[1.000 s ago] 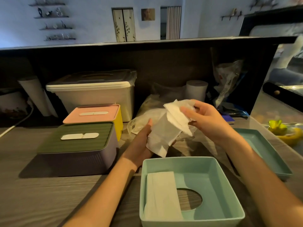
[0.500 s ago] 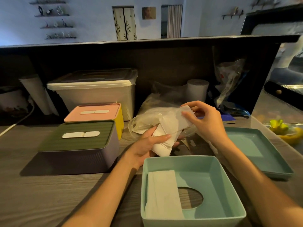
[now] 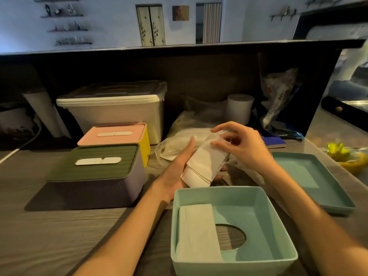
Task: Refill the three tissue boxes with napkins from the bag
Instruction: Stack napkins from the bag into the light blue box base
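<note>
We see the left hand (image 3: 179, 168) cradling a folded stack of white paper napkins (image 3: 205, 166) from below and from the side, palm turned up, its fingers (image 3: 190, 148) straight along the stack's left edge while others curl under its right side. The right hand (image 3: 241, 146) comes in from the other side, its fingers (image 3: 219, 144) pinching the stack's upper end. The stack is held tilted above the grey wood-grain worktop (image 3: 59, 226), just behind the open teal plastic tissue box (image 3: 278, 226), which lies upside down with a round hole in its floor and one flat white napkin pile (image 3: 197, 232) against its left wall. Behind the hands lies the crumpled clear plastic bag (image 3: 179, 140). To the left stand two closed tissue boxes: a lilac box with a ribbed green lid (image 3: 95, 172) and, touching it behind, a yellow box with a pink lid (image 3: 117, 134). A teal tray-like base (image 3: 310, 176) rests at the right, apart from the open box.
</note>
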The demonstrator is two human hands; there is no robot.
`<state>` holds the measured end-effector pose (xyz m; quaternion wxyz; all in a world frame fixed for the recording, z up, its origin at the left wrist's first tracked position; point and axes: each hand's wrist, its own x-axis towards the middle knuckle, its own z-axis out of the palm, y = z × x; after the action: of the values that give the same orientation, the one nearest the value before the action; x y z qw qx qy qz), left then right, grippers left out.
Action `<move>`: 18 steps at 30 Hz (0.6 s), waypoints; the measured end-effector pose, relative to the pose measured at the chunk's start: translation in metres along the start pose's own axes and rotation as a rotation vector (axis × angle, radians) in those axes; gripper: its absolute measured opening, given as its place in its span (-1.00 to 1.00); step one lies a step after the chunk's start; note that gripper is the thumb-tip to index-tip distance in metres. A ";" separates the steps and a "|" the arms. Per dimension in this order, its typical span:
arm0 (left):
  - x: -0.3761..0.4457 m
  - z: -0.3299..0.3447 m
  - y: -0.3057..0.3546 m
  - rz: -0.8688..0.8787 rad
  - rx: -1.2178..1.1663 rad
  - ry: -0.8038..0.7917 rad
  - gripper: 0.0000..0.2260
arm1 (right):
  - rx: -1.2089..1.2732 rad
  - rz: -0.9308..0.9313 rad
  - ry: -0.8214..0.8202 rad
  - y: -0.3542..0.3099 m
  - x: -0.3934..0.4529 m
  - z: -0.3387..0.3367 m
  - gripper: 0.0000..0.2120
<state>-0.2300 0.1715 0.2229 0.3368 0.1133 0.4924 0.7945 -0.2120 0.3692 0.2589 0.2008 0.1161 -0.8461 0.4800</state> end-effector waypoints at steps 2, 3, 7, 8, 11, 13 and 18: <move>0.001 0.000 -0.001 0.042 0.119 0.065 -0.62 | -0.051 -0.025 0.042 0.001 0.000 0.003 -0.69; 0.001 -0.003 -0.001 0.064 0.163 0.086 -0.66 | -0.059 -0.036 0.062 0.001 0.000 0.004 -0.69; 0.002 -0.005 -0.001 0.095 0.124 0.045 -0.66 | -0.046 0.101 0.048 0.007 0.003 -0.002 -0.59; 0.002 -0.005 -0.001 0.100 0.106 0.049 -0.65 | -0.023 0.145 0.012 0.008 0.004 -0.004 -0.61; 0.000 -0.004 0.001 0.079 0.109 0.042 -0.60 | 0.080 0.145 0.003 0.005 0.003 -0.003 -0.71; 0.001 -0.008 0.001 0.072 0.139 0.066 -0.55 | 0.111 0.080 0.049 0.000 0.002 0.001 -0.73; 0.002 -0.002 0.010 0.108 0.130 0.114 -0.66 | 0.083 -0.083 0.110 -0.001 0.001 0.008 -0.70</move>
<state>-0.2366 0.1680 0.2300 0.2568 0.1158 0.5543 0.7832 -0.2142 0.3616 0.2560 0.2617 0.1329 -0.8076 0.5116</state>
